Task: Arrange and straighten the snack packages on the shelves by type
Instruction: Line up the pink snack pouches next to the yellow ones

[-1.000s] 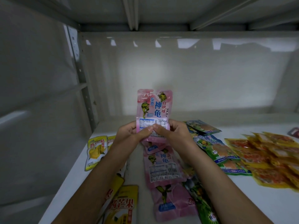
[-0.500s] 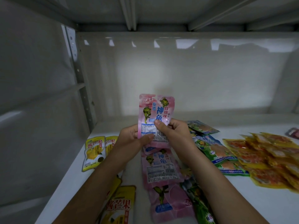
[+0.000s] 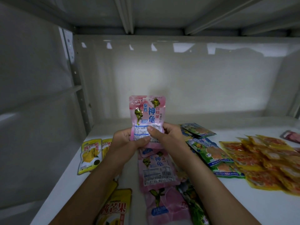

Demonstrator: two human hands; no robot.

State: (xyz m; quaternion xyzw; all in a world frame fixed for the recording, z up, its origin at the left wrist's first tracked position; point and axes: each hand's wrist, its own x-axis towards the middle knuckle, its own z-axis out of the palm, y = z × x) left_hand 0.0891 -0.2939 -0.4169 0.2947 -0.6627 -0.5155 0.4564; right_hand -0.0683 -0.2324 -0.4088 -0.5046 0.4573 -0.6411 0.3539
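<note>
Roughly midway, I judge: both hands, left hand (image 3: 128,142) and right hand (image 3: 167,137), pinch an upright pink foil snack pouch (image 3: 146,114) by its lower edge above the white metal shelf (image 3: 243,208). Pink pouches (image 3: 155,169), yellow mango packets (image 3: 90,156), green packets (image 3: 211,153) and orange packets (image 3: 267,163) lie grouped but crooked, overlapping.

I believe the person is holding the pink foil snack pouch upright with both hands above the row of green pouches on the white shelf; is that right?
Not quite: the head view shows the pink foil snack pouch held upright by the left hand and right hand above the row of matching pink pouches, not the green ones. The green pouches lie further right on the white shelf.
</note>
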